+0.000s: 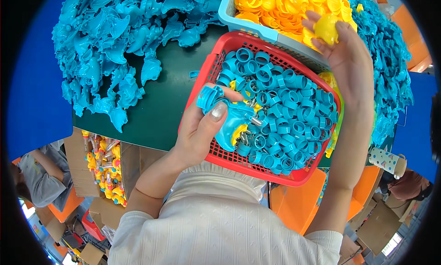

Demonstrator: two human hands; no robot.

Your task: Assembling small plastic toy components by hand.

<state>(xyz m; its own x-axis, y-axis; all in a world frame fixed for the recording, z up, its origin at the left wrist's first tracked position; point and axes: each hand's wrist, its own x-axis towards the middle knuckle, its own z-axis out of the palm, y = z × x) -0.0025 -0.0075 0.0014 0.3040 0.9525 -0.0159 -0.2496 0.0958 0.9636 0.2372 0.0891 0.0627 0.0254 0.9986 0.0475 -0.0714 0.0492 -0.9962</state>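
My left hand [202, 127] is closed around a blue plastic toy shell [228, 125], held above the near left part of a red basket. A metal pin and a bit of yellow plastic show at the shell's right side. My right hand [342, 47] is raised over a bin of yellow parts, its fingers around a rounded yellow plastic piece [326, 29]. Beneath my hands, the red basket [294, 178] holds many blue plastic rings [289, 113], with small metal pins and yellow bits among them at its left.
A light blue bin [257, 30] full of yellow shells [275, 8] stands behind the basket. Heaps of blue shells [105, 40] lie at left and right on the dark green table [179, 72]. Below left, a cardboard box [80, 166] holds yellow toys. Other people sit farther off.
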